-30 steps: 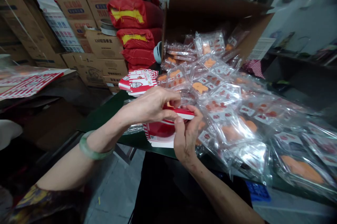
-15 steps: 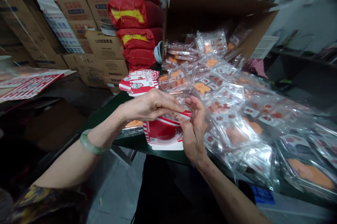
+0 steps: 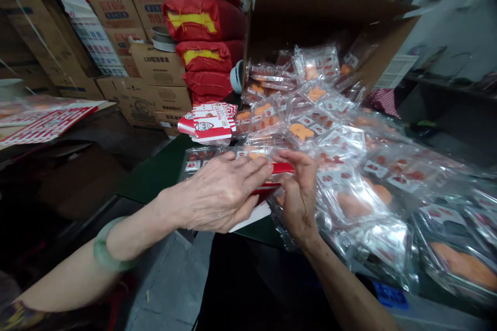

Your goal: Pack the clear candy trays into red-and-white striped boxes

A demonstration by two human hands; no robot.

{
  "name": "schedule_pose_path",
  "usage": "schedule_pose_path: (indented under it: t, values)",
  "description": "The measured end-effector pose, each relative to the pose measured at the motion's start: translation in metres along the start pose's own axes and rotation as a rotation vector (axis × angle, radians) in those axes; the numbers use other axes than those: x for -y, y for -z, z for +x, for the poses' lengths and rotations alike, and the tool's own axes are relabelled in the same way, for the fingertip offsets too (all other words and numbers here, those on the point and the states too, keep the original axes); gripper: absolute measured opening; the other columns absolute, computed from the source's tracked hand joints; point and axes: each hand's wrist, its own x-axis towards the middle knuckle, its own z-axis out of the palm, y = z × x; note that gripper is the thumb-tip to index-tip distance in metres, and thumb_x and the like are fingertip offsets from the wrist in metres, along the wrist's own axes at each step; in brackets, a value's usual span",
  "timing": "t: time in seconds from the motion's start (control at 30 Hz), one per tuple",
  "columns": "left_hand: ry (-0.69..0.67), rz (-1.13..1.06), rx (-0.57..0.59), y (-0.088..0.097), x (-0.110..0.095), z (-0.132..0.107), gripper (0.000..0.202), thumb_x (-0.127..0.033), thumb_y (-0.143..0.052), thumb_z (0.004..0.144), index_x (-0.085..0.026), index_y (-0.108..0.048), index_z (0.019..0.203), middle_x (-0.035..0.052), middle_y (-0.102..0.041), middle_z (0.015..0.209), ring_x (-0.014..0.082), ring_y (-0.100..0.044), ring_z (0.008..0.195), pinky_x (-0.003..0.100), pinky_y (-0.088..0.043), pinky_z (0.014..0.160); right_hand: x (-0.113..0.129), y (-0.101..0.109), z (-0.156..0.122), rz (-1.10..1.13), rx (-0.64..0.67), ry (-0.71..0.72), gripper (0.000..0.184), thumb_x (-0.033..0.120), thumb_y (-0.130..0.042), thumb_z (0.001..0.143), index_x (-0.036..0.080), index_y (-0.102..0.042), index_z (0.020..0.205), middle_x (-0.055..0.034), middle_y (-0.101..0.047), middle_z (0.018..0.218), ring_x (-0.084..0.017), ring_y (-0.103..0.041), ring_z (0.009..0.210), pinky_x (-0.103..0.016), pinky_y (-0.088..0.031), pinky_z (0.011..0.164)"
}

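Note:
A red-and-white printed paper carton is held between my two hands over the near edge of the green table. My left hand lies across it, fingers together on top and thumb lower down, and covers most of it. At its right end my right hand pinches the folded red edge between thumb and fingers. A white flap sticks out below. Under and behind the hands lie clear plastic packs with printed labels. Just beyond is a stack of flat red-and-white cartons.
A heap of clear packs with orange pieces spreads over the table's right side, out of a large open cardboard box. Red bundles and stacked cardboard boxes stand behind. Printed sheets lie at far left.
My left hand has come down and forward over the carton, hiding its red front. The right hand has shifted slightly right, still pinching the edge. The carton has turned and tilted.

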Motion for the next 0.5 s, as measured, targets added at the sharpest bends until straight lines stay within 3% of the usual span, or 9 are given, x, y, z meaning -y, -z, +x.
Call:
schedule_pose_path:
  t: [0.1,0.27,0.4,0.5]
  values:
    - [-0.04,0.154,-0.102,-0.011,0.002,-0.005,0.036,-0.013,-0.033,0.092,-0.003,-0.051,0.121,0.0218,-0.061,0.12,0.0285,-0.064,0.101,0.04,-0.055,0.078,-0.005,0.005,0.0,-0.142,-0.024,0.138,0.017,0.02,-0.041,0.09,0.021,-0.051,0.103,-0.0103,-0.058,0.113,-0.02,-0.057,0.11,-0.042,-0.049,0.093]
    - [-0.07,0.23,-0.221,-0.024,0.013,-0.012,0.033,-0.008,-0.032,0.091,-0.004,-0.054,0.117,0.0198,-0.065,0.114,0.0254,-0.068,0.089,0.036,-0.056,0.067,-0.021,0.012,-0.001,-0.301,0.045,0.396,0.028,0.015,-0.051,0.089,0.022,-0.055,0.116,-0.0111,-0.057,0.116,-0.021,-0.059,0.107,-0.041,-0.052,0.086]
    - [-0.045,0.0,-0.404,-0.032,0.016,-0.012,0.021,-0.013,-0.05,0.089,-0.01,-0.058,0.109,0.0146,-0.07,0.106,0.0194,-0.069,0.083,0.03,-0.056,0.067,-0.026,0.02,0.001,-0.316,0.066,0.48,0.027,0.013,-0.057,0.086,0.024,-0.053,0.111,-0.0086,-0.058,0.107,-0.019,-0.06,0.099,-0.038,-0.053,0.08]
    - [0.089,-0.167,-0.516,-0.036,0.017,-0.012,0.027,-0.025,-0.067,0.082,-0.01,-0.061,0.103,0.0133,-0.071,0.099,0.0189,-0.069,0.084,0.028,-0.056,0.072,-0.025,0.024,0.003,-0.251,0.087,0.446,0.024,0.012,-0.059,0.084,0.024,-0.053,0.104,-0.0072,-0.057,0.107,-0.018,-0.059,0.099,-0.037,-0.052,0.08]
